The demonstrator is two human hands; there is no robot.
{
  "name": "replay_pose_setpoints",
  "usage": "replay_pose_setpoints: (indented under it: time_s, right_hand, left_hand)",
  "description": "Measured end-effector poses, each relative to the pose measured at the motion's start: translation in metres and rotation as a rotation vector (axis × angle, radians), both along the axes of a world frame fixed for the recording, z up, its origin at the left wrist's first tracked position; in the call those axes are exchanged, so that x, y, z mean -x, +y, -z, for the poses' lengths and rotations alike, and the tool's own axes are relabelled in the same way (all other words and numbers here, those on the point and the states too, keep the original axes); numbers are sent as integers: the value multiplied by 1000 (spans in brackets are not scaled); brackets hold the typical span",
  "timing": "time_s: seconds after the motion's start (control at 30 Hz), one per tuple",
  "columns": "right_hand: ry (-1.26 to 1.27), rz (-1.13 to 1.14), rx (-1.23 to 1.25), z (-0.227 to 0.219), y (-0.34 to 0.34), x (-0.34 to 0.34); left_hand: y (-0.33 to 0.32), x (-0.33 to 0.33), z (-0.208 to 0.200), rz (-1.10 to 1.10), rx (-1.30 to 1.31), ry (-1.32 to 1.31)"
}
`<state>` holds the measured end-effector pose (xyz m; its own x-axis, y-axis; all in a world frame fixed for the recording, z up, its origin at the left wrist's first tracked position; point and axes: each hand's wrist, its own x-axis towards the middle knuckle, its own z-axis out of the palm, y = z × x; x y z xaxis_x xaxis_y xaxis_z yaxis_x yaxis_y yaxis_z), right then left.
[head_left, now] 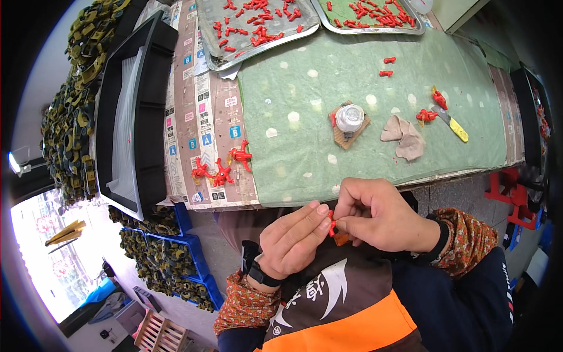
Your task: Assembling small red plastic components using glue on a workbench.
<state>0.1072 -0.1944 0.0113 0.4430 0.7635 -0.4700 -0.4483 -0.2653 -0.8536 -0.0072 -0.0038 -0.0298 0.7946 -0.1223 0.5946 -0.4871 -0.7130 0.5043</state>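
Your left hand (293, 239) and right hand (384, 216) pinch a small red piece (332, 225) between their fingertips. Ahead of the grip stand the green-covered table (305, 164) and a clear jar (350, 119); ahead and rightward, a beige cloth (404, 138), then a yellow-handled knife (456, 128). Red figures (223, 175) lie leftward; metal trays (272, 44) sit farthest ahead.

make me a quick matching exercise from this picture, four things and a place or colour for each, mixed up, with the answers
Things:
1. utility knife
2. crumpled cloth
3. clear container
4. red piece nearest the person's body

Place or colour:
A. on brown cardboard
B. between the left hand and the right hand
C. yellow handle
D. beige

Pairs: 1-C, 2-D, 3-A, 4-B
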Motion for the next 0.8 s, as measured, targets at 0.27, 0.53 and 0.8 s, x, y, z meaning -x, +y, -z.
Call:
replay_pose_setpoints:
  time_s: [0.27, 0.53, 0.8]
  right_hand:
    - [-2, -12, 4, 1, -1, 0]
    - [7, -25, 4, 2, -2, -2]
    - [-26, -37, 10, 3, -3, -3]
  left_hand:
    - [-3, 1, 3, 2, -8, -9]
    - [-3, 1, -1, 21, -27, 19]
    - [-4, 1, 0, 25, -52, 2]
